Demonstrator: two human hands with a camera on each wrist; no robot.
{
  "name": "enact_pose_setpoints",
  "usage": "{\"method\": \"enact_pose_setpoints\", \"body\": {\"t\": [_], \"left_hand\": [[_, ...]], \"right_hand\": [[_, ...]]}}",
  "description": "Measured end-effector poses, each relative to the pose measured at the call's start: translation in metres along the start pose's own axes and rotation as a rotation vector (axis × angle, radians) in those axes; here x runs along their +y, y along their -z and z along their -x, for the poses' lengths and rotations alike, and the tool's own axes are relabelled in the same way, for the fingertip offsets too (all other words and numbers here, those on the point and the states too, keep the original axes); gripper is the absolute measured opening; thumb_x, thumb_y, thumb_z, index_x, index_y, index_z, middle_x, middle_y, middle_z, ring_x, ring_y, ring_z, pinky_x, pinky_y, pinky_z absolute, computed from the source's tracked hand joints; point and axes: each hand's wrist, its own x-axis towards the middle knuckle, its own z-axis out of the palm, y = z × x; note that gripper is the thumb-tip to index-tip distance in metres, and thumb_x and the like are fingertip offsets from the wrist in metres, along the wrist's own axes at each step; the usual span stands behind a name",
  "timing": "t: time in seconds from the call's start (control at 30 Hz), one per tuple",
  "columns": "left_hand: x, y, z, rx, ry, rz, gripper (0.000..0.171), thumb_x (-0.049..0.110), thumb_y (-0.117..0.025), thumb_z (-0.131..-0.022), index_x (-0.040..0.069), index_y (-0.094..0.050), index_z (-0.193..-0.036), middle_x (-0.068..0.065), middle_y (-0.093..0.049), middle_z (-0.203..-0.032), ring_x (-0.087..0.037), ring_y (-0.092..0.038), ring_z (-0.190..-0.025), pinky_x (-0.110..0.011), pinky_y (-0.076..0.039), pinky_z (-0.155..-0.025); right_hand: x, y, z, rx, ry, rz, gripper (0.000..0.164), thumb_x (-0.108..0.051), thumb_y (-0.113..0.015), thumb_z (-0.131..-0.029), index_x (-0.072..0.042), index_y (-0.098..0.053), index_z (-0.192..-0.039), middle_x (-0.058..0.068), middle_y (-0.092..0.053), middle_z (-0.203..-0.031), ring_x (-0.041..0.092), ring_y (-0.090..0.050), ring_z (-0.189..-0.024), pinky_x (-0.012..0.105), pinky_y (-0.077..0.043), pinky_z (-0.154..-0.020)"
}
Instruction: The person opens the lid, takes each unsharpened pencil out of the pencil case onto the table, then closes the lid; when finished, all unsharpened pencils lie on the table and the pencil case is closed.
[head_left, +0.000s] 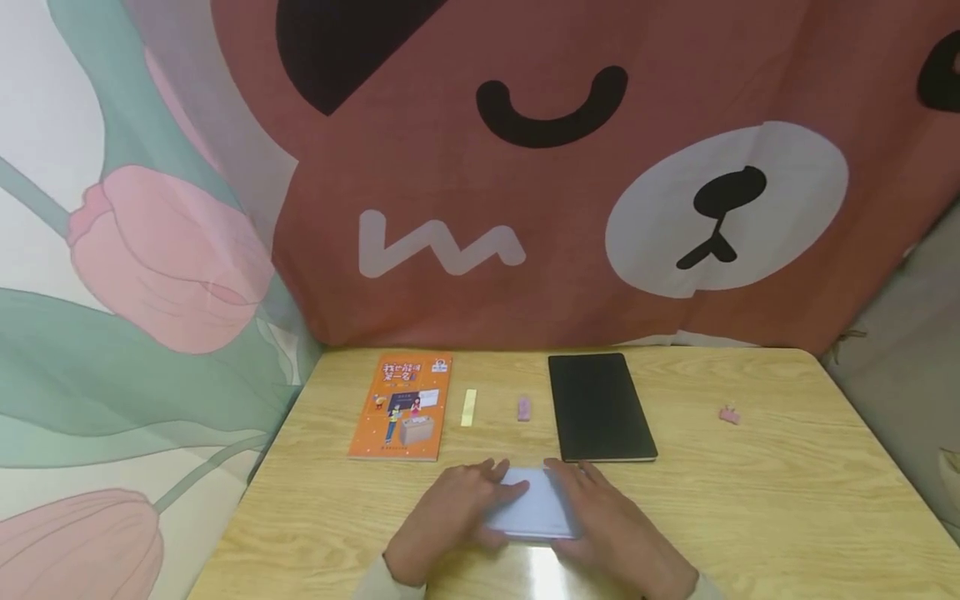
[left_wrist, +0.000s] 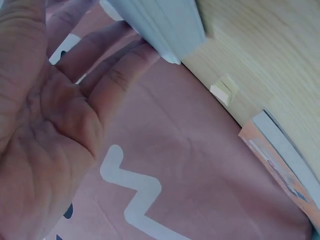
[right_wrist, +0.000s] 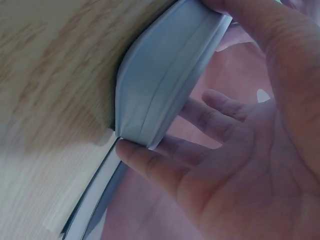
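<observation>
A light blue notebook (head_left: 536, 510) lies at the near middle of the table, between both hands. My left hand (head_left: 467, 500) holds its left side, one finger reaching over the cover and the thumb by the near edge. On the other side my right hand (head_left: 606, 518) grips the right edge, thumb at the near corner and fingers toward the far corner. In the right wrist view, the fingertips meet the end of the thick notebook (right_wrist: 155, 80). The left wrist view shows fingertips against the notebook's (left_wrist: 167, 30) other end.
Beyond the hands, an orange illustrated book (head_left: 405, 408) lies at left and a black notebook (head_left: 602, 407) right of centre. Between them are a pale yellow strip (head_left: 468, 408) and a small purple-pink piece (head_left: 523, 407). A pink binder clip (head_left: 728, 414) sits farther right. A printed curtain (head_left: 450, 183) hangs behind the table.
</observation>
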Motion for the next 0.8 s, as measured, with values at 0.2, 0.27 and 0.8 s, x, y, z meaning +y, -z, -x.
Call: {"method": "enact_pose_setpoints", "body": {"t": [0.2, 0.27, 0.8], "left_hand": [[-0.002, -0.002, 0.000, 0.035, -0.035, -0.029, 0.066, 0.051, -0.091, -0.079, 0.030, -0.079, -0.139, 0.000, -0.079, -0.129, -0.011, -0.072, -0.087, -0.025, -0.061, -0.075], [-0.003, 0.000, 0.000, 0.027, -0.035, -0.011, 0.063, 0.049, -0.089, -0.080, 0.029, -0.079, -0.139, 0.000, -0.079, -0.129, -0.011, -0.071, -0.088, -0.025, -0.060, -0.075], [-0.012, 0.015, 0.002, -0.028, 0.032, 0.225, 0.055, 0.038, -0.083, -0.092, 0.022, -0.076, -0.144, -0.004, -0.077, -0.140, -0.021, -0.079, -0.115, -0.035, -0.065, -0.092]], "right_hand": [[0.001, -0.001, 0.000, 0.040, 0.034, -0.006, 0.093, -0.029, -0.100, -0.075, -0.006, -0.053, -0.152, 0.007, -0.066, -0.138, 0.021, -0.064, -0.120, 0.044, -0.064, -0.093], [0.001, -0.002, -0.001, 0.034, 0.029, -0.001, 0.092, -0.029, -0.099, -0.074, -0.008, -0.053, -0.151, 0.005, -0.066, -0.137, 0.017, -0.062, -0.119, 0.042, -0.063, -0.093], [0.009, 0.014, 0.004, -0.069, -0.027, -0.122, 0.068, -0.050, -0.083, -0.097, -0.021, -0.060, -0.155, 0.015, -0.050, -0.168, 0.040, -0.054, -0.150, 0.063, -0.055, -0.113]]}}
